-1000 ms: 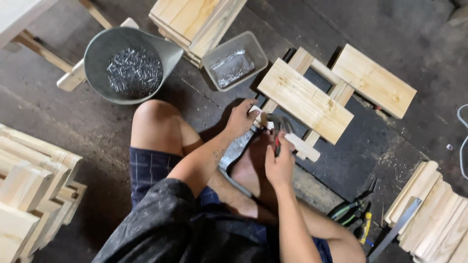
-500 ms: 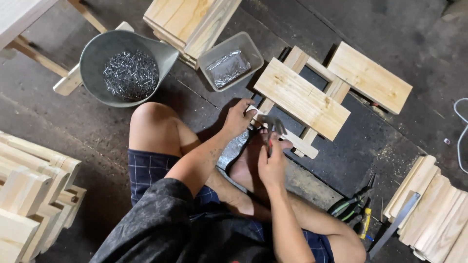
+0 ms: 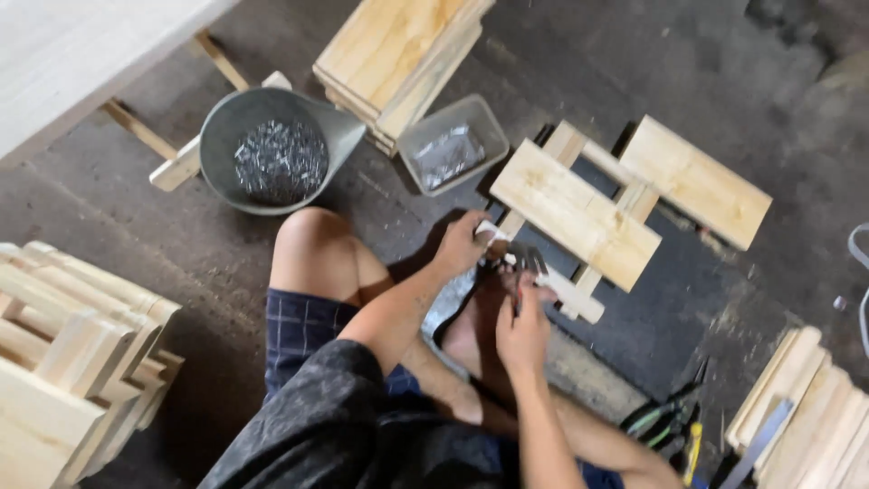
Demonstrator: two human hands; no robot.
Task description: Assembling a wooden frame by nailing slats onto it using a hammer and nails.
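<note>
My left hand (image 3: 464, 244) rests on the near end of a pale wooden slat frame (image 3: 579, 210) on the floor, fingers pinched on something small that I cannot make out. My right hand (image 3: 520, 328) is closed around the handle of a hammer (image 3: 525, 260). Its metal head hovers just over the end of the lower slat (image 3: 572, 296), right beside my left fingers. My bare knee (image 3: 312, 246) is bent up to the left, and my foot lies under both hands.
A grey metal pan of nails (image 3: 276, 149) and a clear plastic tub of nails (image 3: 451, 145) sit beyond my knee. Wooden boards are stacked at top centre (image 3: 398, 50), left (image 3: 63, 344) and bottom right (image 3: 806, 407). Pliers and hand tools (image 3: 670, 421) lie at right.
My right hand has drawn back slightly toward me with the hammer, whose head stays by the slat end. My left hand stays put. The view has shifted a little.
</note>
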